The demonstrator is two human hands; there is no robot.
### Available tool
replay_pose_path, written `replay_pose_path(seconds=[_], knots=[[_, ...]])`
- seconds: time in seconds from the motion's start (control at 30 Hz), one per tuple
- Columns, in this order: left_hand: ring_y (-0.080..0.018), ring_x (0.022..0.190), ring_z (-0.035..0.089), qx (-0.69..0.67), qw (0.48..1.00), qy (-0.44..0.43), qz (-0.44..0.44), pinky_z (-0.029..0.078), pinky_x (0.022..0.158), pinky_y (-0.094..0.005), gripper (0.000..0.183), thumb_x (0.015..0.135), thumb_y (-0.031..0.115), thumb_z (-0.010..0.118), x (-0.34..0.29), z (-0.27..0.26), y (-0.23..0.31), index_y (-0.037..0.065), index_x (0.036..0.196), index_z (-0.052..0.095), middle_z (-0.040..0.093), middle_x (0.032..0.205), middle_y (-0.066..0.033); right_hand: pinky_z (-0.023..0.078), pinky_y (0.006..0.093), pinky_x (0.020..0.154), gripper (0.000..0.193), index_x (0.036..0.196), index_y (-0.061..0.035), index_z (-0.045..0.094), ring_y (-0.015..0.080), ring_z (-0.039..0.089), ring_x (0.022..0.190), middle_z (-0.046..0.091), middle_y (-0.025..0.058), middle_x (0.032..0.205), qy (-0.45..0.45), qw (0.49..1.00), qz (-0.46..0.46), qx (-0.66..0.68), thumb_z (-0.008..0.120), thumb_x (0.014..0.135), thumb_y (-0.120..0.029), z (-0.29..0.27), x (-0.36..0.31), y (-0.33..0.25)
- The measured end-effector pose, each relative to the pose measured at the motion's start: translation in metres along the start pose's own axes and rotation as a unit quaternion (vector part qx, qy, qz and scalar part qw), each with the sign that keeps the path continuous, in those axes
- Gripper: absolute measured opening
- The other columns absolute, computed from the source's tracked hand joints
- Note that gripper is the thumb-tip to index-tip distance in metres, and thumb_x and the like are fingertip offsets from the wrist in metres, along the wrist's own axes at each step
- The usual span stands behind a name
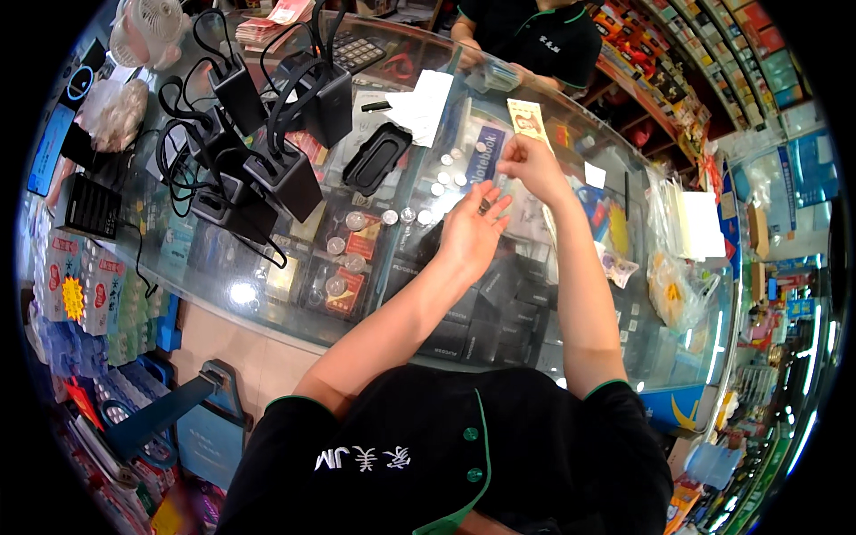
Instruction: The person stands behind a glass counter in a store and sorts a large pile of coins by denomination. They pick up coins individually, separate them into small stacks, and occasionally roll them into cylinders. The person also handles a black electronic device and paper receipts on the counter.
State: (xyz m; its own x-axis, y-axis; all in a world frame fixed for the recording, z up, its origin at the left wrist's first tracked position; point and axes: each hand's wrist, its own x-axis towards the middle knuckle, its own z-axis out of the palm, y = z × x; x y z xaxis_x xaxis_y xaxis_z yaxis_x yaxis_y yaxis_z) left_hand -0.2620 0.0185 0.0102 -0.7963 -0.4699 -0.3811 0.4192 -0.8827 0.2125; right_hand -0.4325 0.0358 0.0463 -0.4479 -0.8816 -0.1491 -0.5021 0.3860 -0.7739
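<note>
Over the glass counter (205, 267), my left hand (471, 225) is palm up with its fingers stretched out. A small dark shiny thing shows at its fingers; whether it is a coin or a ring I cannot tell. Close beside it, my right hand (533, 169) has its fingers pinched together, and what they hold is hidden. Several silver coins (444, 177) lie just left of my hands. More coins (407, 216) are scattered farther left on the glass. A yellow banknote (528, 120) with a portrait lies beyond my right hand.
Black power banks (285, 178) with looped cables stand at the left. Near them are an open black case (377, 159) and white paper slips (423, 107). Across the counter, another person's hands (526, 77) are at a bundle of notes (492, 77). Plastic bags (676, 285) lie at the right.
</note>
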Motion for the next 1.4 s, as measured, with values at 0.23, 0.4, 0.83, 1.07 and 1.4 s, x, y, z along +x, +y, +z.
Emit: replay_pose_path(seconds=[0.23, 0.4, 0.83, 1.07, 1.4], knots=[[-0.0202, 0.097, 0.051, 0.012, 1.0, 0.003, -0.007, 0.04, 0.083, -0.0336, 0.033, 0.102, 0.03, 0.04, 0.001, -0.005, -0.001, 0.001, 0.114, 0.05, 0.052, 0.106, -0.0092, 0.047, 0.0284, 0.068, 0.022, 0.09, -0.0017, 0.062, 0.014, 0.057, 0.075, 0.06, 0.0029, 0.076, 0.04, 0.998, -0.049, -0.021, 0.074, 0.073, -0.004, 0.008, 0.02, 0.014], [-0.0147, 0.076, 0.046, 0.014, 1.0, 0.007, -0.016, 0.037, 0.067, -0.0296, 0.024, 0.101, 0.027, 0.045, -0.002, -0.007, 0.001, 0.004, 0.101, 0.052, 0.049, 0.089, -0.0046, 0.046, 0.0269, 0.066, 0.023, 0.09, -0.0041, 0.06, 0.0132, 0.055, 0.072, 0.056, 0.0018, 0.076, 0.076, 0.991, -0.028, -0.108, 0.075, 0.072, -0.002, 0.023, 0.043, 0.017], [-0.0139, 0.072, 0.045, 0.015, 0.999, 0.018, -0.035, 0.037, 0.066, -0.0292, 0.023, 0.099, 0.028, 0.048, -0.005, -0.006, 0.001, 0.005, 0.1, 0.052, 0.05, 0.087, -0.0042, 0.046, 0.0295, 0.063, 0.02, 0.084, -0.0016, 0.06, 0.0156, 0.056, 0.067, 0.057, 0.0038, 0.07, 0.016, 0.994, -0.039, -0.098, 0.074, 0.07, -0.001, 0.023, 0.048, 0.002], [-0.0128, 0.07, 0.046, 0.01, 0.999, 0.024, -0.04, 0.038, 0.066, -0.029, 0.023, 0.099, 0.028, 0.048, -0.005, -0.008, 0.0, 0.005, 0.1, 0.052, 0.051, 0.085, -0.0037, 0.044, 0.0275, 0.063, 0.021, 0.085, -0.0022, 0.059, 0.0116, 0.052, 0.067, 0.055, 0.0016, 0.069, -0.048, 0.994, -0.051, -0.085, 0.074, 0.071, -0.001, 0.041, 0.041, -0.023], [-0.0128, 0.071, 0.045, 0.006, 0.999, 0.024, -0.041, 0.038, 0.067, -0.0289, 0.023, 0.1, 0.028, 0.047, -0.005, -0.008, -0.002, 0.005, 0.1, 0.052, 0.05, 0.085, -0.0036, 0.043, 0.0272, 0.063, 0.021, 0.082, -0.003, 0.057, 0.0103, 0.051, 0.068, 0.055, 0.0009, 0.071, -0.104, 0.993, -0.046, -0.038, 0.075, 0.07, -0.001, 0.049, 0.036, -0.031]])
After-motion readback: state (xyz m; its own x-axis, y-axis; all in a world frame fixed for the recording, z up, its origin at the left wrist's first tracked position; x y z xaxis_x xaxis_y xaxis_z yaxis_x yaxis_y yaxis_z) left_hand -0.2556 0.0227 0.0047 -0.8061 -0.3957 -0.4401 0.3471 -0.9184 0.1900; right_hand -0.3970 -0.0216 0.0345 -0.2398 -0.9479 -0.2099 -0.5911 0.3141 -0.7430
